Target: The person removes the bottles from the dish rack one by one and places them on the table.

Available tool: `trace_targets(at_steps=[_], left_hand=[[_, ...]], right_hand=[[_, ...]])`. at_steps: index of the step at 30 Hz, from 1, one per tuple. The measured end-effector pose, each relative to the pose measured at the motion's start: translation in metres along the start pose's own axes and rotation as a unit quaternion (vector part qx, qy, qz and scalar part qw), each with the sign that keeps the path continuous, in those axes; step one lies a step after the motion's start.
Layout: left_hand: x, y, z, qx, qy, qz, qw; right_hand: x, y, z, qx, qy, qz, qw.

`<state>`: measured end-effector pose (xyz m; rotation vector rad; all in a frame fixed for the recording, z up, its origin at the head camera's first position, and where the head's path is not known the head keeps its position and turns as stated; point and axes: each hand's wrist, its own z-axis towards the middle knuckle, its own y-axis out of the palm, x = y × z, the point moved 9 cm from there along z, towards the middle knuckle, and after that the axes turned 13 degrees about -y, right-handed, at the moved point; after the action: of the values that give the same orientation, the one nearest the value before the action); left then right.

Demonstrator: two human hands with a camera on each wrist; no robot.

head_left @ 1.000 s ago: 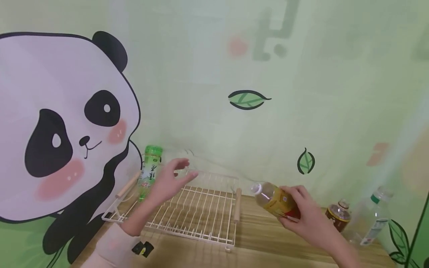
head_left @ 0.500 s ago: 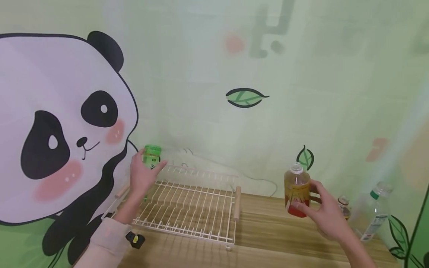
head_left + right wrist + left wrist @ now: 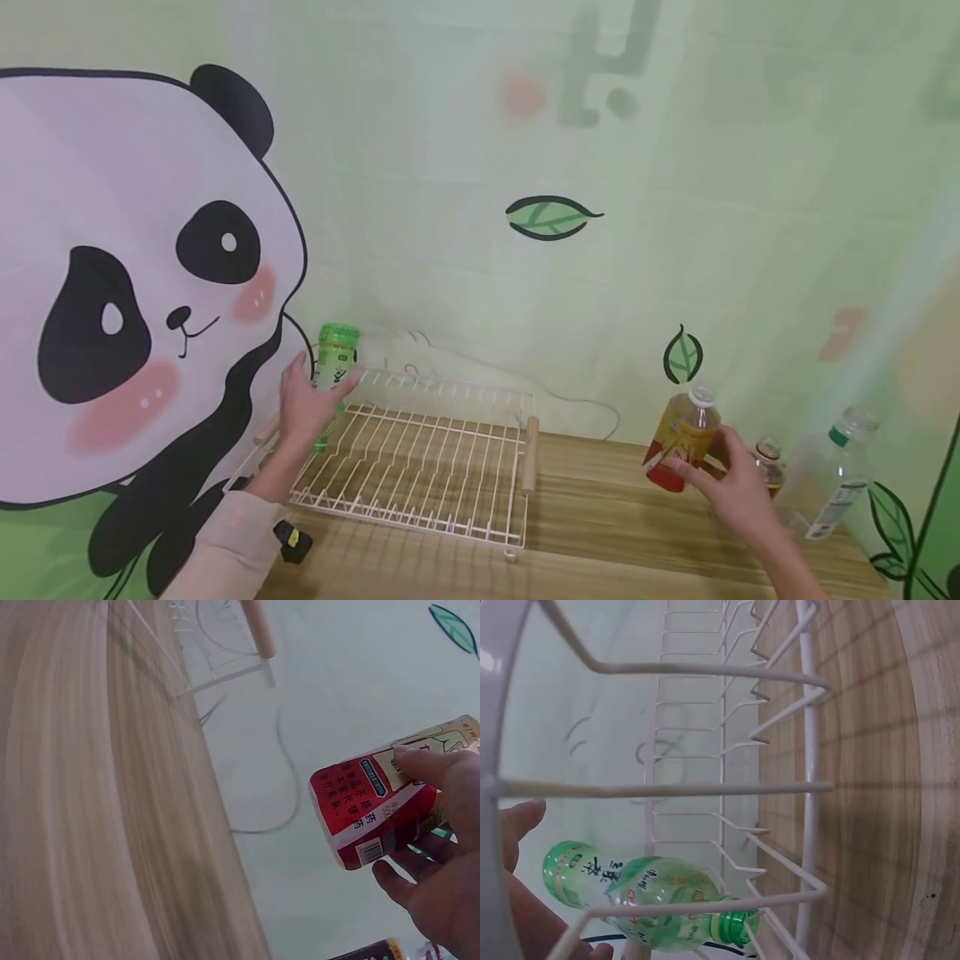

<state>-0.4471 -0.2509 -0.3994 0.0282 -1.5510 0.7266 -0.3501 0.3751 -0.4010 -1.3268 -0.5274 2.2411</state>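
Right hand (image 3: pixel 738 492) grips red-and-yellow labelled bottle (image 3: pixel 682 442) low, above wood-grain tabletop (image 3: pixel 592 517) — hold gently, plastic may dent. Left hand (image 3: pixel 302 408) spreads wide beside inverted green bottle (image 3: pixel 337 350) in wire rack (image 3: pixel 420 471); contact unclear — steady it lightly.

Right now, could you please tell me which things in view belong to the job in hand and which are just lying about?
Belonging to the job:
Yellow-and-red bottle, held by the right hand
Green bottle, by the left hand
White wire rack with wooden handles

Apparently just standing about:
Brown-labelled bottle
Clear bottle with green neck band
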Motion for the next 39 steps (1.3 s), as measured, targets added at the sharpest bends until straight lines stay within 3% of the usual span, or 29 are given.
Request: trace_targets(at_steps=[8, 18, 25, 39], left_hand=[[-0.015, 0.01, 0.009, -0.028, -0.001, 0.019, 0.9994], [-0.016, 0.018, 0.006, -0.014, 0.026, 0.037, 0.9989], [-0.02, 0.019, 0.002, -0.002, 0.031, 0.073, 0.9968], [-0.021, 0.02, 0.005, 0.013, 0.037, 0.079, 0.9961]], right_hand=[[0.034, 0.006, -0.004, 0.005, 0.024, -0.015, 0.9996], [0.071, 0.01, -0.02, 0.009, 0.09, -0.021, 0.9957], [0.077, 0.014, -0.025, 0.011, 0.092, -0.027, 0.9953], [0.085, 0.023, -0.028, -0.017, 0.108, -0.035, 0.9935]])
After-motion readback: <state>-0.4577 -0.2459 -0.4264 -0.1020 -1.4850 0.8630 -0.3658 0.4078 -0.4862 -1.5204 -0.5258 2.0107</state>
